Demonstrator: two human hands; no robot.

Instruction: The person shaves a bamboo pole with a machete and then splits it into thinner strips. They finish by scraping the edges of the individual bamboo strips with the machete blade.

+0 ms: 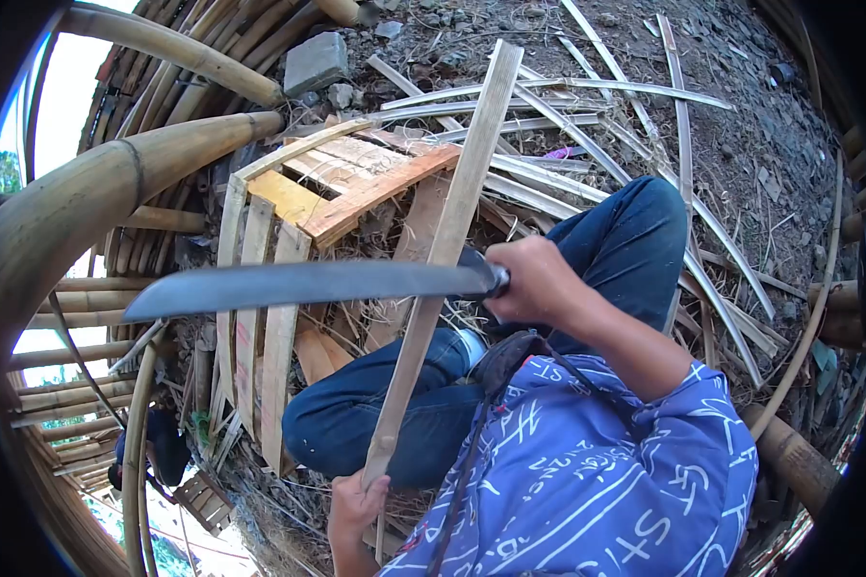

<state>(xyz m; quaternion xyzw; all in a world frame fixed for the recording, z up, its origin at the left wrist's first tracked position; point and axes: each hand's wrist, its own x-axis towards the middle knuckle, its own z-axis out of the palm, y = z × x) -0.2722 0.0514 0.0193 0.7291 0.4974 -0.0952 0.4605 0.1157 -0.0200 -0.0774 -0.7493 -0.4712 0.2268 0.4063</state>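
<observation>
My right hand (534,277) is closed round the dark handle of a machete (308,288). Its long blade points left and crosses over a long, flat bamboo strip (462,207) in this view. Down at the lower edge, my left hand (358,505) grips the near end of that strip, thumb on top. From there the strip slants up and away past my bent knees. Beyond the blade stands a small wooden crate-like frame (380,192) of nailed slats, partly hidden by the strip.
Split bamboo strips (635,139) lie scattered over the dirt ahead and to the right. Thick bamboo poles (125,178) jut in from the left. A grey concrete block (316,63) rests at the back. Another person (168,447) is partly visible at the lower left.
</observation>
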